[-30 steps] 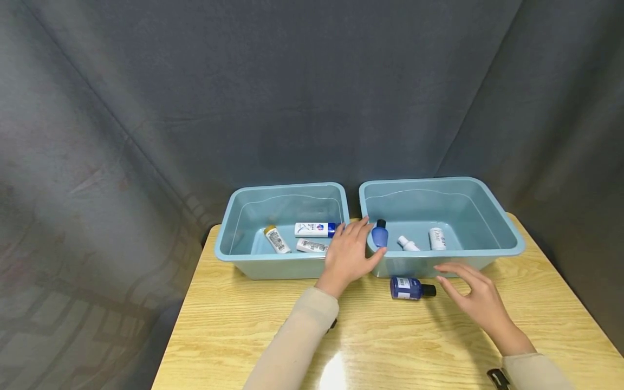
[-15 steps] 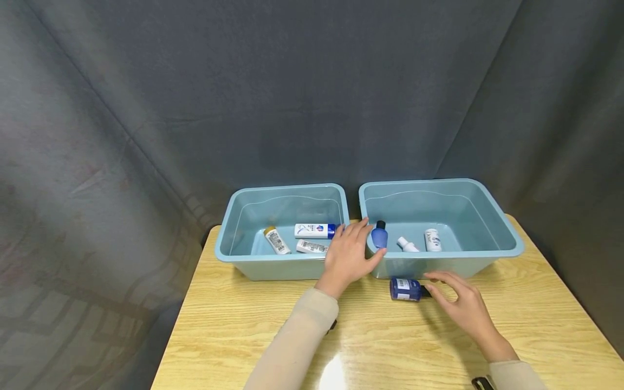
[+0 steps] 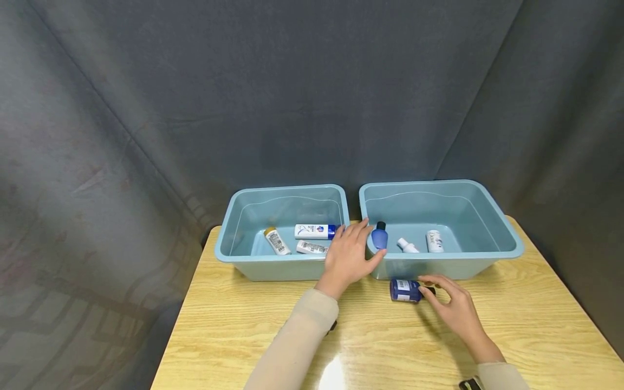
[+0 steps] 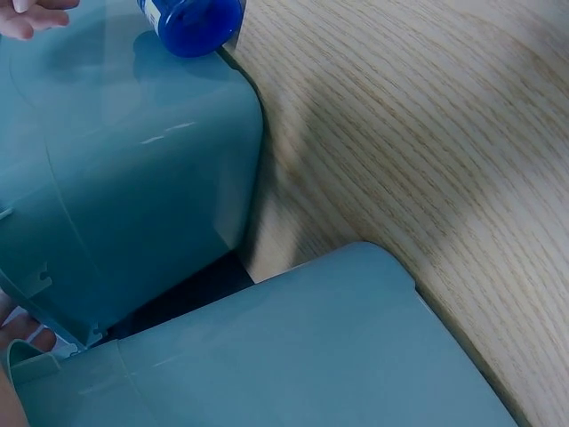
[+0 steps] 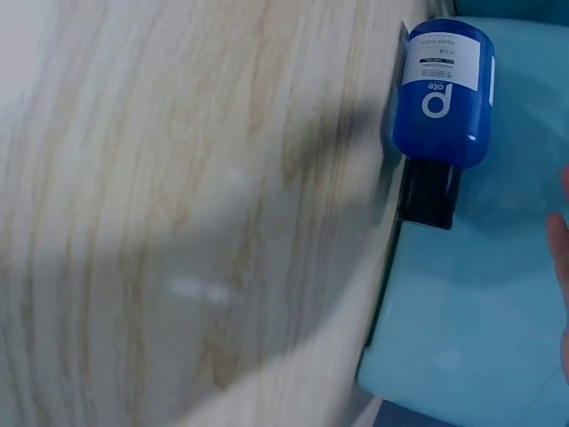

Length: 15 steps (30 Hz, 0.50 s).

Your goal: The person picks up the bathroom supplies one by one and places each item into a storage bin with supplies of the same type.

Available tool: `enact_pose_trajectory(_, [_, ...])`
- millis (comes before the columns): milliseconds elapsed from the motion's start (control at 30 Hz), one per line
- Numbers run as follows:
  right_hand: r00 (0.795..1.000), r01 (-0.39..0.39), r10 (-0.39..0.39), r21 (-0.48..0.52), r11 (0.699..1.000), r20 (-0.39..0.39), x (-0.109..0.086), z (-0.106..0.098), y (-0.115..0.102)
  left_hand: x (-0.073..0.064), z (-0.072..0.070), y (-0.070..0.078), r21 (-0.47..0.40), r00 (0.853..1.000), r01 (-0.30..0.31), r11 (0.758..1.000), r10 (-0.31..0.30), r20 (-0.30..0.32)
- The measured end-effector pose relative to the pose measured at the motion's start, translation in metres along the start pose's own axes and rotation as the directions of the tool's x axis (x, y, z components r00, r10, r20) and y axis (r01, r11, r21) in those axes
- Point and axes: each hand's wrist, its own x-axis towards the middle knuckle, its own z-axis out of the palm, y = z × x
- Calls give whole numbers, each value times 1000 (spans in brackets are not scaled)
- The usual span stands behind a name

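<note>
A dark blue bottle with a black cap (image 3: 405,291) lies on its side on the table, against the front of the right bin. My right hand (image 3: 455,309) hovers at its cap end, thumb and forefinger apart. Fingertips (image 5: 558,245) show at the edge of the right wrist view, away from the bottle (image 5: 442,98). My left hand (image 3: 345,260) rests with spread fingers over the adjoining rims of the left bin (image 3: 273,268) and right bin (image 3: 439,264). Just beyond its thumb, inside the right bin, is a lighter-looking blue bottle with a black cap (image 3: 379,238).
In the right bin are a small white bottle (image 3: 407,246) and a white cylindrical container (image 3: 435,241). The left bin has a gold-capped tube (image 3: 277,241), a white bottle with a blue cap (image 3: 313,232) and a white labelled item (image 3: 312,247). A dark curtain (image 3: 312,108) hangs behind.
My right hand has moved left, to the capped end of the lying bottle. The white cylindrical container in the right bin has rolled slightly. My left hand has stayed put.
</note>
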Motion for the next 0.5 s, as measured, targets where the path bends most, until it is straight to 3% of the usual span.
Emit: enact_pose_trajectory(500, [993,-105,108,-58,993,47,-12,12,12,0,0,0,2,1000,-4,1000,4,-11])
